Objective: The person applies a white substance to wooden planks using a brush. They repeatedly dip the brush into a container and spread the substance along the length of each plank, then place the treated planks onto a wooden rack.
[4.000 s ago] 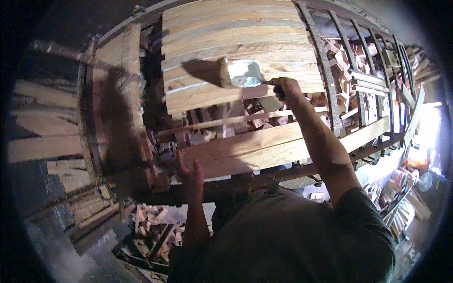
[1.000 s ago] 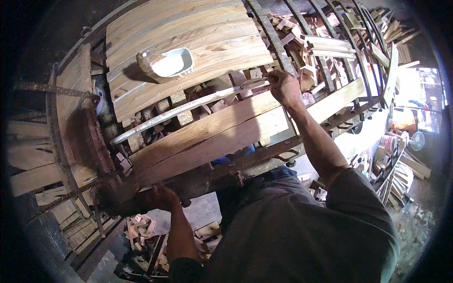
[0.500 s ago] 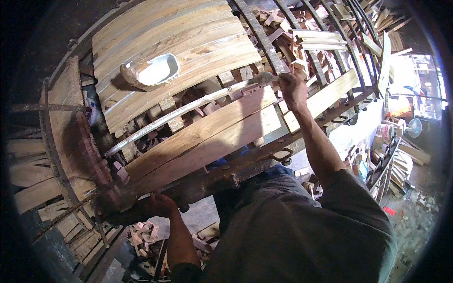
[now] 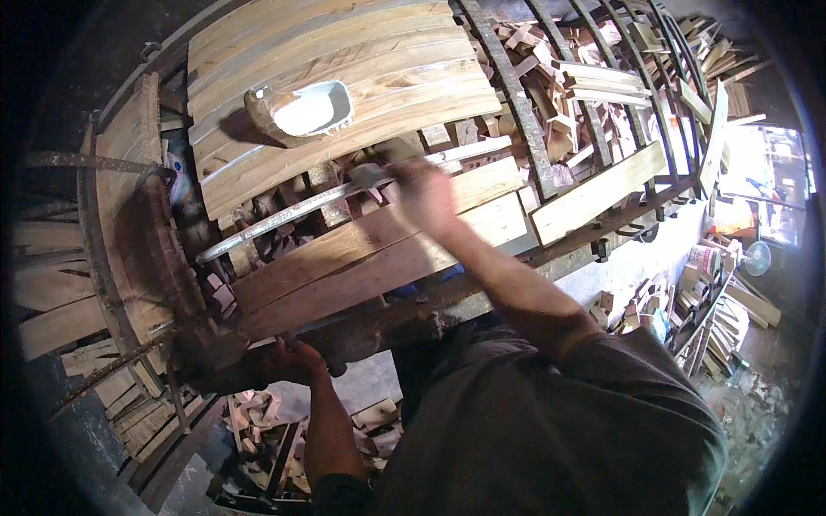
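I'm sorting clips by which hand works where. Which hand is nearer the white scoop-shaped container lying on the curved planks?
The right. The right hand is just below and right of the white container, blurred, on a long pale slat. The left hand is far lower, at the frame's bottom edge.

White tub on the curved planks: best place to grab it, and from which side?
Grip the white tub across its long side walls near the rim, coming from above. It lies open side up on the sloping planks, nothing crowding it, so the rim is free. The right hand is nearest; the left hand grips the frame's lower edge.
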A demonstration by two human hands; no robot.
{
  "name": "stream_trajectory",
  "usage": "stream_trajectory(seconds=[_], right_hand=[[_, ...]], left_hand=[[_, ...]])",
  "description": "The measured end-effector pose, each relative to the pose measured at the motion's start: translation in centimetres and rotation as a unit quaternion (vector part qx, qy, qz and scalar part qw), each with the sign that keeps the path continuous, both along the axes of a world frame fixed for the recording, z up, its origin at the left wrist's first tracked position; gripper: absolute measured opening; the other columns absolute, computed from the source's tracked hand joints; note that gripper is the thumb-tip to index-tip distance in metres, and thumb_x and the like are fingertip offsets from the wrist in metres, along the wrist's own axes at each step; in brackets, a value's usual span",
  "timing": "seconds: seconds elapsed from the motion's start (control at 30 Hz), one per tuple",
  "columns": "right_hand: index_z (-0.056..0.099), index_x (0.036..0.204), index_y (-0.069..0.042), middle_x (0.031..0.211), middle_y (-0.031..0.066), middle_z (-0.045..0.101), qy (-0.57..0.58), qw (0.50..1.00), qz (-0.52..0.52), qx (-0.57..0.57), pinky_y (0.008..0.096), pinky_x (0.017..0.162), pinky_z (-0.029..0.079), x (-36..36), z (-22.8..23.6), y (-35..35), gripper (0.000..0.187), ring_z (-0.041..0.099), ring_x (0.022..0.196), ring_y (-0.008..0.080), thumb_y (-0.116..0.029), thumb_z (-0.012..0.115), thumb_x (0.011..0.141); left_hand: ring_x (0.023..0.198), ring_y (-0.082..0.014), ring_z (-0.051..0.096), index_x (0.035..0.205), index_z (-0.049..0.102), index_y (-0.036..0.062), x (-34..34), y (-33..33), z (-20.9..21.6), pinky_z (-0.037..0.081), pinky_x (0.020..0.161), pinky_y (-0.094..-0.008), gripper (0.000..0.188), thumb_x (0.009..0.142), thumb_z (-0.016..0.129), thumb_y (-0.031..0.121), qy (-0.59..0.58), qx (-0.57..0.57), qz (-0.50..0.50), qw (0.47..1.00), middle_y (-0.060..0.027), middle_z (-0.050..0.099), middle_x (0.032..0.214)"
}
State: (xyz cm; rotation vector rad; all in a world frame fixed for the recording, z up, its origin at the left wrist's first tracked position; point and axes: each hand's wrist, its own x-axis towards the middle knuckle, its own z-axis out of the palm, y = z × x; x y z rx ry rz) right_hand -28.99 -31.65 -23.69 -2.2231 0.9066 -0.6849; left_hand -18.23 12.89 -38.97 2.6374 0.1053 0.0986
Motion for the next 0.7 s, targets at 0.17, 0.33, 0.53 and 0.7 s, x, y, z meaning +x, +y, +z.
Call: stream_trajectory(seconds=[0.17,0.33,0.53,0.7], right_hand=[[0.068,0.088,-0.001,0.088,0.0181,0.064,-0.077,0.994,0.052,0.063,0.0413,0.072,0.053,5.2,3.0,4.1,0.021,0.064,0.082,0.0376,0.0,0.065,0.067],[0.071,0.102,-0.002,0.088,0.0122,0.072,-0.074,0.99,-0.013,0.119,0.0337,0.066,0.054,-5.0,-2.2,-4.6,0.024,0.066,0.073,0.0197,0.002,0.066,0.078],[0.072,0.099,0.002,0.077,0.0086,0.07,-0.052,0.927,-0.29,0.23,0.0253,0.052,0.048,-19.1,-0.8,-14.8,0.017,0.063,0.06,0.0126,-0.006,0.069,0.084],[0.073,0.098,0.0,0.078,0.008,0.07,-0.03,0.954,-0.3,-0.003,0.0277,0.063,0.05,-19.8,-0.3,-15.3,0.016,0.063,0.067,0.0128,-0.008,0.065,0.087]], left_hand=[[0.118,-0.0367,0.047,0.112,0.068,0.0007,0.9,5.6,-4.6,0.044,0.096,-0.0466,0.036,0.093,0.056,0.029,-0.082,0.19,-0.161,0.965,-0.0239,0.053,0.124],[0.115,-0.0391,0.05,0.118,0.065,0.0009,-1.0,-1.2,1.5,0.041,0.099,-0.0502,0.036,0.092,0.055,0.024,0.057,0.038,0.006,0.998,-0.0251,0.054,0.125],[0.122,-0.04,0.045,0.118,0.066,0.0024,-0.7,0.4,1.1,0.037,0.103,-0.0511,0.041,0.092,0.052,0.031,0.006,0.164,-0.073,0.984,-0.0271,0.047,0.134],[0.122,-0.0405,0.045,0.117,0.067,0.0027,0.3,4.5,-5.8,0.038,0.103,-0.0495,0.043,0.092,0.051,0.034,-0.055,0.077,-0.044,0.995,-0.0272,0.051,0.129]])
